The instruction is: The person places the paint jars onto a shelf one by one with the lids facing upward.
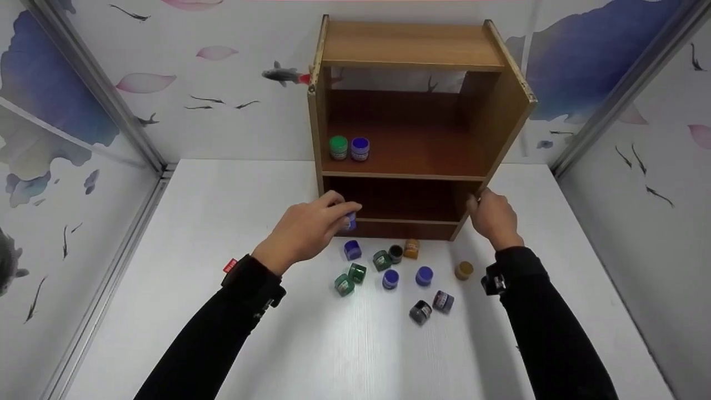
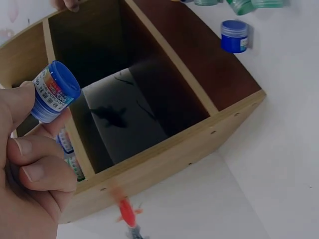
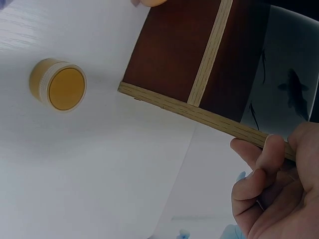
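My left hand (image 1: 305, 226) pinches a small blue paint jar (image 2: 56, 90) between thumb and fingers, in front of the lower compartment of the wooden shelf (image 1: 502, 116). In the left wrist view, the jar is tilted, with its blue lid toward the shelf and a printed label showing. My right hand (image 1: 494, 216) grips the front edge of the shelf's right side panel, thumb on one side and fingers on the other in the right wrist view. On the middle board stand a green-lidded jar (image 1: 338, 148) and a blue-lidded jar (image 1: 360, 149), side by side at the left.
Several jars lie or stand on the white table (image 1: 222, 333) before the shelf: a blue jar (image 1: 352, 250), a green jar (image 1: 344, 285), a dark jar (image 1: 420, 312), an orange jar (image 1: 411, 249) and a yellow-brown jar (image 1: 464, 270) among them. Patterned walls (image 1: 239, 128) enclose the table.
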`<state>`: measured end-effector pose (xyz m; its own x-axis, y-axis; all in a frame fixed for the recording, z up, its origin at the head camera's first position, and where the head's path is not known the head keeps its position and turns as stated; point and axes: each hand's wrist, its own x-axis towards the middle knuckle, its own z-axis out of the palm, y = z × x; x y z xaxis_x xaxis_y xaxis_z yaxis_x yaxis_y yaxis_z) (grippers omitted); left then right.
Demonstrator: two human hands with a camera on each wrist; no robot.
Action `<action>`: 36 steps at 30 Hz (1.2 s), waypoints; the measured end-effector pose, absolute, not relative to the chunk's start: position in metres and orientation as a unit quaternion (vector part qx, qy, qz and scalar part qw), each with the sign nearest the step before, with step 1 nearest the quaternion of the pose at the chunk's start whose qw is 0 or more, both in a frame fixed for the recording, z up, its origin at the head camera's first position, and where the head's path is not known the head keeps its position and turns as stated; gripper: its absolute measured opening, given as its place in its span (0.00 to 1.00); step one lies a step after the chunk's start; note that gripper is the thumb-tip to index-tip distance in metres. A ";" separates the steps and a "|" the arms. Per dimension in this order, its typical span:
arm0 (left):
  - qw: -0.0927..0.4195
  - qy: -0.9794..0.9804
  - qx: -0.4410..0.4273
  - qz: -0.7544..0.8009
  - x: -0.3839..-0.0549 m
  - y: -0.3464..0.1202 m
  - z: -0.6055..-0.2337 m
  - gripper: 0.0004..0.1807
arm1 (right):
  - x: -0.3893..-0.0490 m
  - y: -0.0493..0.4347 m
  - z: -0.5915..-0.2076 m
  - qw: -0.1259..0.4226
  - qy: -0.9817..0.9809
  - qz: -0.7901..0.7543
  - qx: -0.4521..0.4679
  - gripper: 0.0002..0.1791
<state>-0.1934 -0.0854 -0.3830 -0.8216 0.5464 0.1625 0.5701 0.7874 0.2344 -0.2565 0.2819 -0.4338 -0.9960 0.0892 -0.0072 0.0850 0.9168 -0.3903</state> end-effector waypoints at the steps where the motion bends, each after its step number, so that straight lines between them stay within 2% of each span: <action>1: 0.043 -0.944 -0.298 -0.134 -0.194 -0.083 -0.380 0.20 | -0.256 0.282 -0.434 0.004 -0.979 0.199 -0.045 0.26; 13: 0.047 -0.941 -0.311 -0.123 -0.210 -0.059 -0.360 0.21 | -0.256 0.283 -0.436 -0.003 -0.978 0.203 -0.049 0.27; 23: 0.039 -0.952 -0.275 -0.126 -0.236 -0.033 -0.337 0.21 | -0.255 0.283 -0.436 -0.003 -0.978 0.204 -0.049 0.25; 36: 0.056 -0.959 -0.243 -0.135 -0.272 -0.017 -0.335 0.21 | -0.255 0.282 -0.437 0.008 -0.978 0.199 -0.057 0.25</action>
